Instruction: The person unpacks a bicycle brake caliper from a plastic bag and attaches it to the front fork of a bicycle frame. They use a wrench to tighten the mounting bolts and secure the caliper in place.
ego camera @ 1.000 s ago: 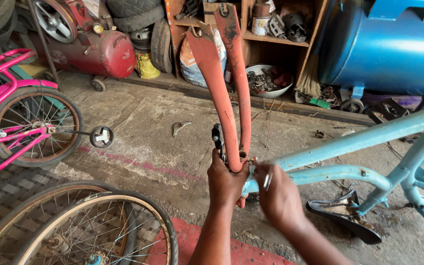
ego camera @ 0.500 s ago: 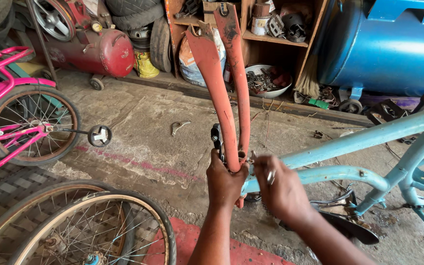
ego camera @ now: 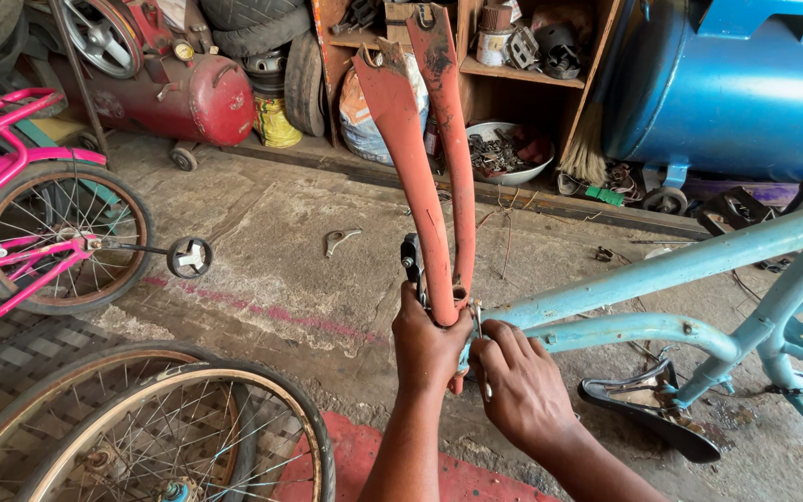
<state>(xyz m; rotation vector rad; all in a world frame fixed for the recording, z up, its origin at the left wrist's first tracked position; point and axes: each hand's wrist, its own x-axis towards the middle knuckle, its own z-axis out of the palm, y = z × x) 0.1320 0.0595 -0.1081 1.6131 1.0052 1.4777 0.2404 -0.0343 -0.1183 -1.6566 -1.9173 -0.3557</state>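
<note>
An orange-red bicycle fork [ego camera: 420,158] stands with its two legs pointing up and away from me. My left hand [ego camera: 427,346] grips the fork at its crown, where it meets the head tube of an upside-down light blue bicycle frame [ego camera: 690,265]. My right hand [ego camera: 522,390] is closed around a small metal tool or part beside the crown; what it is I cannot make out. A black brake part [ego camera: 412,260] sticks out just left of the fork.
A pink child's bicycle with a training wheel [ego camera: 188,257] stands at the left. Two loose spoked wheels [ego camera: 169,428] lie at the lower left. A black saddle [ego camera: 648,418] rests on the floor. A red compressor tank [ego camera: 192,98], a blue tank [ego camera: 736,84] and shelves stand behind.
My right hand has shifted slightly right and down beside the fork crown. My left hand keeps its grip on the fork.
</note>
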